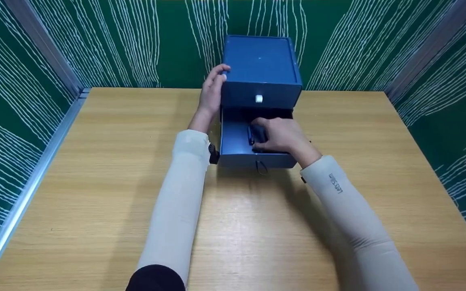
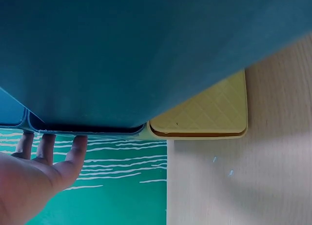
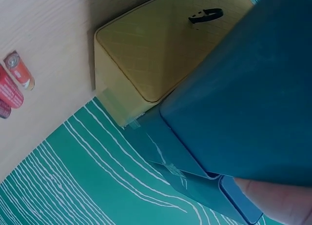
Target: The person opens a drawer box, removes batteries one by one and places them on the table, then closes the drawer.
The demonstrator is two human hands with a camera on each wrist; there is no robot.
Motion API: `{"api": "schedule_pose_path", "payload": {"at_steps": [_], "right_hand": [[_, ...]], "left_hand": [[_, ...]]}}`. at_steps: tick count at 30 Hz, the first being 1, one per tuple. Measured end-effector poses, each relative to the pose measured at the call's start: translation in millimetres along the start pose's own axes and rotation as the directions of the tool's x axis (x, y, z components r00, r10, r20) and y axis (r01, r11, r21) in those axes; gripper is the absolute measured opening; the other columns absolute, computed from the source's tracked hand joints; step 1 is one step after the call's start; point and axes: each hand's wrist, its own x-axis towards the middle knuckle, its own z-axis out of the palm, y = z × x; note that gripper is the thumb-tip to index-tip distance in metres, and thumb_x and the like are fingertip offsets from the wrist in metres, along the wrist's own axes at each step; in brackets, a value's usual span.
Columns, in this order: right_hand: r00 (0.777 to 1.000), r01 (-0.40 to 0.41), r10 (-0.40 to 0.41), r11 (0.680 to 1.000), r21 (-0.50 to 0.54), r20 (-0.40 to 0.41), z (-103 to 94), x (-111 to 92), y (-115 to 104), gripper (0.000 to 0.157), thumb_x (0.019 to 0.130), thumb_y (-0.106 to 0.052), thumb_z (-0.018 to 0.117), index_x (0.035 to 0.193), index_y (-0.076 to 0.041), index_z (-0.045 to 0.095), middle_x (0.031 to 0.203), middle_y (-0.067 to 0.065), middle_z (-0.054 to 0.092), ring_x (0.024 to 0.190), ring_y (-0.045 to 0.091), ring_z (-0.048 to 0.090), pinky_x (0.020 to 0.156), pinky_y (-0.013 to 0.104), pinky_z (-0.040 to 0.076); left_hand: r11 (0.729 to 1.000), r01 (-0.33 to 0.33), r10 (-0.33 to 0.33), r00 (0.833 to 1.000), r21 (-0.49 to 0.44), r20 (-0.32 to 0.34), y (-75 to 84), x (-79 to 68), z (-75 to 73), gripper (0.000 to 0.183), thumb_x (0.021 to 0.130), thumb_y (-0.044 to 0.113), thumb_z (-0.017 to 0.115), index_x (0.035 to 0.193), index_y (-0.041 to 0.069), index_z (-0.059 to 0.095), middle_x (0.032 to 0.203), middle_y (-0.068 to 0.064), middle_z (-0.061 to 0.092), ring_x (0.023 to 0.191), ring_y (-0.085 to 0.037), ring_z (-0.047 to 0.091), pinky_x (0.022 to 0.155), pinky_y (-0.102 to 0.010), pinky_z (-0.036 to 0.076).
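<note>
A blue drawer cabinet (image 1: 260, 60) stands at the back of the table, its top drawer closed and bearing a white knob (image 1: 259, 98). Below that, a blue drawer (image 1: 235, 139) is pulled out toward me, with a thin dark loop (image 1: 261, 166) on its front. My left hand (image 1: 211, 95) rests against the cabinet's left side, its fingers (image 2: 77, 152) extended along the edge in the left wrist view. Reaching into the pulled-out drawer, my right hand (image 1: 283, 133) has thumb and fingers curled around a small dark object (image 1: 251, 135), mostly hidden by the hand.
Under the pulled-out drawer is a yellow drawer (image 3: 146, 54) with a black strap handle (image 3: 206, 15). In the right wrist view, red cans (image 3: 19, 71) stand on the wooden table (image 1: 95, 169). A green wall (image 1: 180, 44) with white lines rises behind the cabinet.
</note>
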Motion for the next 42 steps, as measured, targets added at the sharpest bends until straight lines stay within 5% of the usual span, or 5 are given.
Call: {"api": "schedule_pose_path", "payload": {"at_steps": [13,42], "right_hand": [[1.000,0.003,-0.003,1.000,0.010,0.020,1.7,3.1,0.8,0.062,0.063,-0.059,0.063,0.117,-0.030,0.052,0.095,0.000,0.063,0.073,0.018,0.053,0.069,0.040,0.044],[0.999,-0.003,0.004,1.000,-0.015,0.036,1.5,3.5,-1.9,0.055,0.069,-0.055,0.060,0.115,-0.027,0.054,0.088,0.001,0.063,0.069,0.018,0.052,0.065,0.038,0.045]], "left_hand": [[1.000,-0.006,0.006,1.000,-0.015,-0.007,-1.4,0.3,1.5,0.030,0.092,0.015,0.031,0.116,0.012,0.048,0.131,0.002,0.039,0.117,-0.011,0.035,0.097,-0.026,0.026],[1.000,-0.010,0.009,1.000,-0.027,-0.008,-1.5,1.4,0.9,0.030,0.092,0.015,0.032,0.116,0.010,0.049,0.131,0.001,0.040,0.116,-0.009,0.036,0.097,-0.025,0.026]]}}
